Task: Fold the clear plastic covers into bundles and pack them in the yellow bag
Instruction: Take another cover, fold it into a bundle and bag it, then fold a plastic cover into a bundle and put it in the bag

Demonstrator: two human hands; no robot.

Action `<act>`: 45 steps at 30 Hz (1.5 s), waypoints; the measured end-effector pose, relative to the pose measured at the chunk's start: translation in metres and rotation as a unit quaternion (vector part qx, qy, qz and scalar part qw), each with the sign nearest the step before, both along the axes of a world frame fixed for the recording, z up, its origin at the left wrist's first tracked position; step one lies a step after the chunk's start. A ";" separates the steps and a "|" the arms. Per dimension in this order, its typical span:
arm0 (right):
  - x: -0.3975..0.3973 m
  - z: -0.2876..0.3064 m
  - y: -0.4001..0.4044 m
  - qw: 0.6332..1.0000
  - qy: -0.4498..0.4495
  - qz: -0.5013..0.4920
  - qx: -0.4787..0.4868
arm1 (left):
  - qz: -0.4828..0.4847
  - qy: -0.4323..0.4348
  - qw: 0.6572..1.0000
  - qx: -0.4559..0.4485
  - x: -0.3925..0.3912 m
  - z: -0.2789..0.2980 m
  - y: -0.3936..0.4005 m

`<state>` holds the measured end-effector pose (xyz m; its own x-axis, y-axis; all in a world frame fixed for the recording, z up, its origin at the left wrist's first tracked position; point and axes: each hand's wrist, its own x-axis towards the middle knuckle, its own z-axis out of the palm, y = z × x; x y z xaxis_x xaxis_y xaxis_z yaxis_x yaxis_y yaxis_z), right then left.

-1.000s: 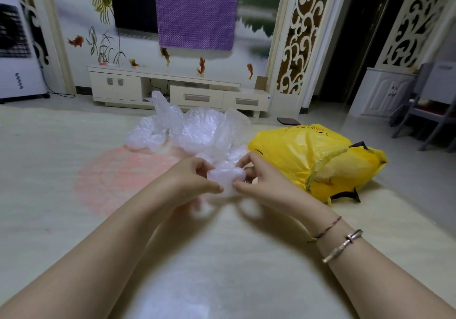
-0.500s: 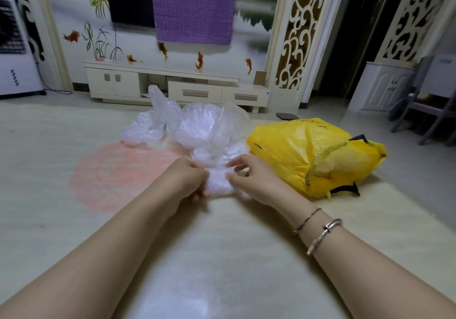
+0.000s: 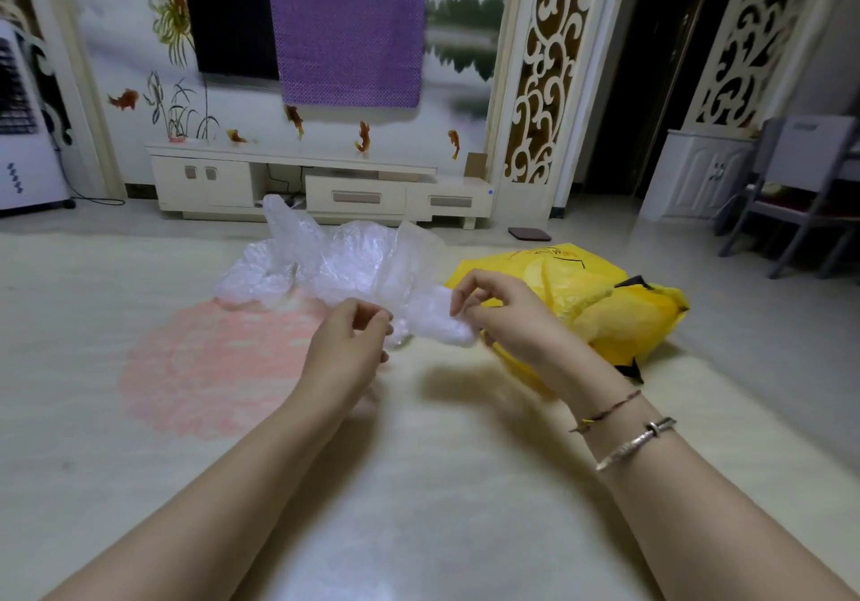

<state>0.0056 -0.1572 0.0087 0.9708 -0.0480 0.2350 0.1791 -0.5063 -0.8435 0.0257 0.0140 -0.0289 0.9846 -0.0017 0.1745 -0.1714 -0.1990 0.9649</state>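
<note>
A crumpled clear plastic cover [image 3: 430,321] is stretched between my hands above the pale floor mat. My left hand [image 3: 346,344] pinches its left end with curled fingers. My right hand [image 3: 502,316] grips its right end, fingers curled over the plastic. Behind them lies a loose heap of clear plastic covers [image 3: 325,261] on the mat. The yellow bag [image 3: 605,302], bulging, with black handles, lies on its side to the right, just behind my right hand.
A pink round pattern [image 3: 209,368] marks the mat to the left. A low white TV cabinet [image 3: 316,181] stands along the far wall. A grey folding chair [image 3: 800,191] is at the right, and a white air cooler [image 3: 23,149] at the far left.
My hands have moved apart and risen, drawing the small plastic bundle out sideways into a longer strip. My right hand has shifted toward the yellow bag.
</note>
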 end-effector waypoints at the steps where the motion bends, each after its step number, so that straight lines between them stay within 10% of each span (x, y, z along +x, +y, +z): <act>1: -0.002 0.009 -0.006 1.000 -0.003 -0.009 0.000 | -0.013 -0.001 1.000 0.004 -0.001 0.003 -0.003; 13: -0.076 -0.007 -0.115 0.992 -0.024 -0.109 0.062 | -0.312 -0.008 0.946 0.086 -0.048 0.018 -0.076; 23: -0.014 -0.032 -0.106 0.994 0.019 -0.069 0.084 | -0.298 -0.030 0.954 0.015 -0.042 0.008 -0.099; 29: 0.013 -0.007 -0.060 0.879 0.234 -0.163 -0.382 | -0.315 0.003 0.949 -0.018 -0.032 -0.003 -0.082; 32: 0.011 -0.006 -0.059 0.854 0.256 -0.144 -0.430 | -0.324 0.029 0.945 -0.021 -0.028 -0.005 -0.077; 37: -0.021 -0.025 -0.081 0.977 0.126 -0.084 -0.148 | -0.324 0.032 0.945 -0.012 -0.030 -0.007 -0.076; 45: -0.072 -0.016 -0.104 0.989 -0.045 -0.090 -0.109 | -0.243 -0.013 0.970 -0.005 -0.027 0.009 -0.056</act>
<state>-0.0667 -0.2611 -0.0077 0.9259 -0.1562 0.3440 0.1398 -0.7042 -0.6961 -0.0016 -0.0415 -0.0199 0.8635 -0.4621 0.2022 -0.2677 -0.0801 0.9602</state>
